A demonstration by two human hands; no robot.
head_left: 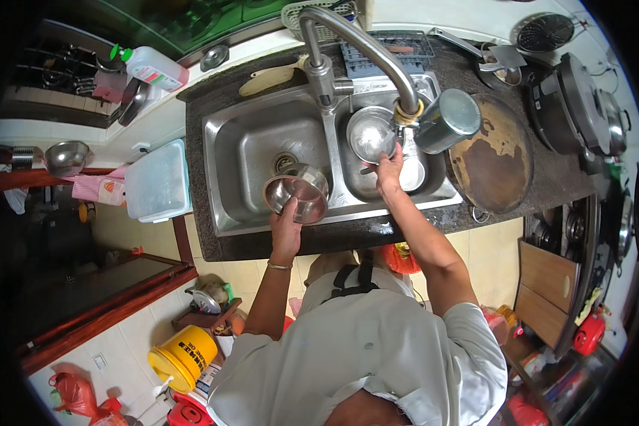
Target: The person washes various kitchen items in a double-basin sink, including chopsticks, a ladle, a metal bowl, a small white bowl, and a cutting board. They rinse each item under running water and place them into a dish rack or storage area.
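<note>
My left hand (286, 231) grips a shiny steel bowl (299, 188) by its near rim, tilted over the front of the left sink basin (238, 153). My right hand (390, 174) reaches into the right basin, its fingers closed at the near rim of another steel bowl (368, 133). That bowl sits below the outlet of the curved steel faucet (322, 82); its inside looks bright, and whether water is running I cannot make out. A pale dish (412, 174) lies in the right basin beside my right wrist, partly hidden.
Right of the sink stand a grey cylindrical canister (453, 122) and a large round stained board (500, 167). Further right is a dark electric cooker (564, 103). Behind the basin lies a dish rack (362, 60). A lidded plastic box (165, 181) stands at the left.
</note>
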